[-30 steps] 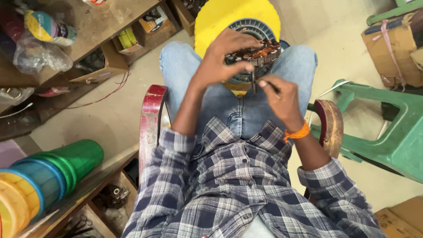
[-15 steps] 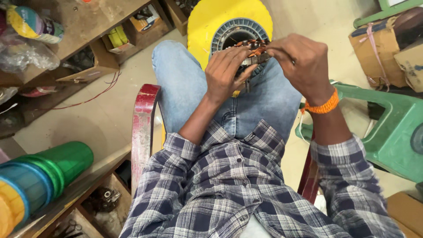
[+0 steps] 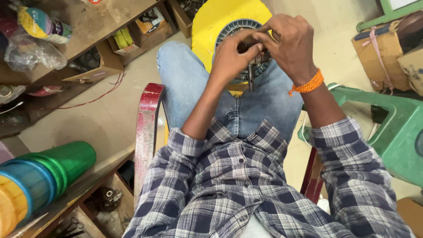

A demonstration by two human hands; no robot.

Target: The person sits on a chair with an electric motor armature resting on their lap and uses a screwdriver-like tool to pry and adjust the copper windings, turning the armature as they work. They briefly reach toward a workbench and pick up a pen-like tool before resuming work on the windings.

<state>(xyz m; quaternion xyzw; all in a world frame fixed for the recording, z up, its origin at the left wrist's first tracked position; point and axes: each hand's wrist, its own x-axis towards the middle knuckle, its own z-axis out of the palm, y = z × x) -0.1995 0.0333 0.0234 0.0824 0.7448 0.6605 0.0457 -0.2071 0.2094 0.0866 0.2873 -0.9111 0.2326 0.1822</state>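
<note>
I sit on a red chair [image 3: 145, 132] with a round motor stator [image 3: 235, 27], a grey ring of slotted metal, resting on my knees. My left hand [image 3: 229, 57] grips its near rim with the fingers curled over it. Wearing an orange wrist thread, my right hand [image 3: 288, 42] presses against the left, fingers pinched on the same rim. A slim dark metal tool [image 3: 250, 81] sticks down from between the two hands; which hand holds it is hidden. Most of the stator's near side is covered by my hands.
A yellow round stool [image 3: 209, 24] stands beyond my knees. A green plastic stool [image 3: 396, 128] and taped cardboard boxes [image 3: 381, 53] are on the right. Wooden shelves [image 3: 105, 26] with bags and small boxes run along the left. Stacked green, blue and yellow tubs [image 3: 48, 172] lie at lower left.
My right hand has moved up from my lap to join the left on the stator's rim. The view has shifted, so the hands and stator sit higher and more to the right.
</note>
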